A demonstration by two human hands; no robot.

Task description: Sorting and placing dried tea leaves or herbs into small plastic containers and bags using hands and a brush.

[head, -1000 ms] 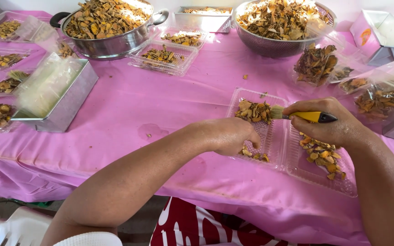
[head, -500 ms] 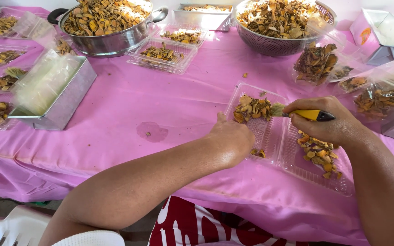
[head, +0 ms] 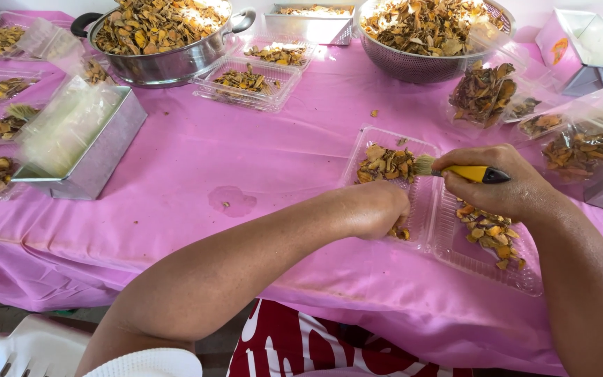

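Head view: right hand (head: 507, 187) pinches a yellow-handled brush (head: 455, 169), bristles on dried slices in the open clear clamshell tray (head: 423, 209). Left hand (head: 380, 209), fingers curled, presses the tray's near edge. Beyond on the pink tablecloth (head: 246, 160) stand a steel pot (head: 169, 59) and mesh colander (head: 413, 63).

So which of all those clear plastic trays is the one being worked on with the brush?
The hinged clear tray lying open in front of the person: the left hand rests on it and the right hand holds a yellow-handled brush over it.
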